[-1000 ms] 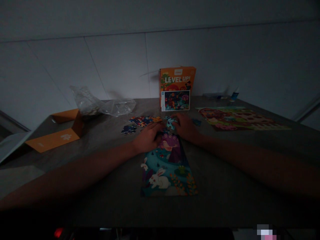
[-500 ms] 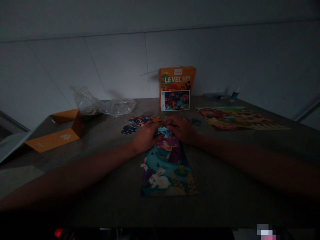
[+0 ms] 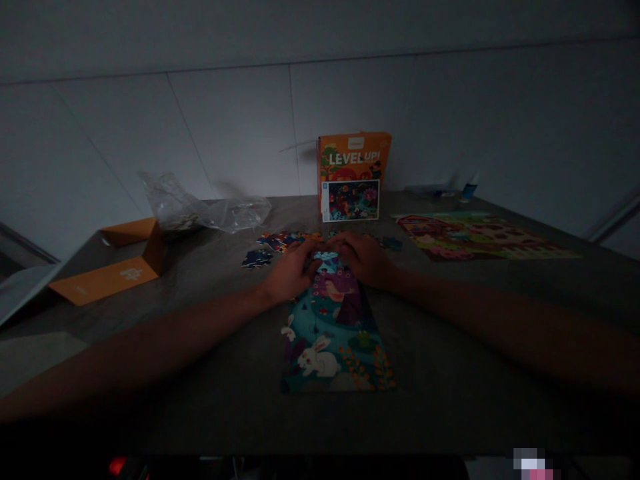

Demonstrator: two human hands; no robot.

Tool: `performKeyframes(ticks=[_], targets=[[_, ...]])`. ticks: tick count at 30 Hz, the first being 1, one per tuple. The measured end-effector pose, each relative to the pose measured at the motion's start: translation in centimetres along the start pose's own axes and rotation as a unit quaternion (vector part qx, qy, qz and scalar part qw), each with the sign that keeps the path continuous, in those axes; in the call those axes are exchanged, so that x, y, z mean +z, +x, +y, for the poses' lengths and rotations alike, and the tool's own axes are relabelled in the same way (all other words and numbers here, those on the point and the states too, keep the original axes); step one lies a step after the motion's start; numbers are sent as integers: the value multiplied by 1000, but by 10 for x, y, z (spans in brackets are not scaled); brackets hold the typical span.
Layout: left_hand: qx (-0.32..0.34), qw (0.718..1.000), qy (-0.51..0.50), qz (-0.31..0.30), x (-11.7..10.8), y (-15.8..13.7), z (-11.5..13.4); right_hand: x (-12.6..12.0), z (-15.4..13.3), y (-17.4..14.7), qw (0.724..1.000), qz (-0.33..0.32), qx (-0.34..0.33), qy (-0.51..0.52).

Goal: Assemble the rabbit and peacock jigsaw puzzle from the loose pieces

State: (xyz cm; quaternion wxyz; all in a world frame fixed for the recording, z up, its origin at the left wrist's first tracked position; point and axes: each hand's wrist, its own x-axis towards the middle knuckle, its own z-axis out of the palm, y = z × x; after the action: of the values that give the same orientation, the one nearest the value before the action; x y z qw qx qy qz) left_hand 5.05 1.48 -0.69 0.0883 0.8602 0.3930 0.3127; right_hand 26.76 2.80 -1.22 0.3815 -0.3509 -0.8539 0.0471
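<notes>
A partly assembled jigsaw puzzle (image 3: 320,333) lies flat in front of me, a tall strip picturing white rabbits, a bird and a frog. At the left of its far end my left hand (image 3: 293,272) is closed, thumb on the near side and fingers bent over the pieces. Opposite it, my right hand (image 3: 365,259) curls its fingers on the far right edge. Light blue pieces (image 3: 326,260) show between the hands. The fingertips are dim and partly hidden. Just beyond the hands lie loose dark and orange puzzle pieces (image 3: 280,241), with a small joined cluster (image 3: 257,259) to the left.
An orange puzzle box (image 3: 355,157) stands at the back, a picture card (image 3: 351,201) leaning on it. Left are an open orange box part (image 3: 107,273) and a clear plastic bag (image 3: 175,200) with pieces. Right lie another puzzle (image 3: 480,237) and a small bottle (image 3: 469,191).
My left thumb and fingers have shifted slightly left, uncovering more of the light blue pieces between the hands. The right hand has barely moved, and the puzzle strip stays in place.
</notes>
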Motion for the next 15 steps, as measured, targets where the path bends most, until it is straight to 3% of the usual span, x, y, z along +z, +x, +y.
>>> performKeyframes(ticks=[10, 15], targets=[[0, 1000, 11, 4, 0, 0, 1, 0, -2, 0, 999, -15, 23, -21], [-87, 987, -2, 134, -1, 3, -15, -6, -1, 5, 987, -12, 103, -119]])
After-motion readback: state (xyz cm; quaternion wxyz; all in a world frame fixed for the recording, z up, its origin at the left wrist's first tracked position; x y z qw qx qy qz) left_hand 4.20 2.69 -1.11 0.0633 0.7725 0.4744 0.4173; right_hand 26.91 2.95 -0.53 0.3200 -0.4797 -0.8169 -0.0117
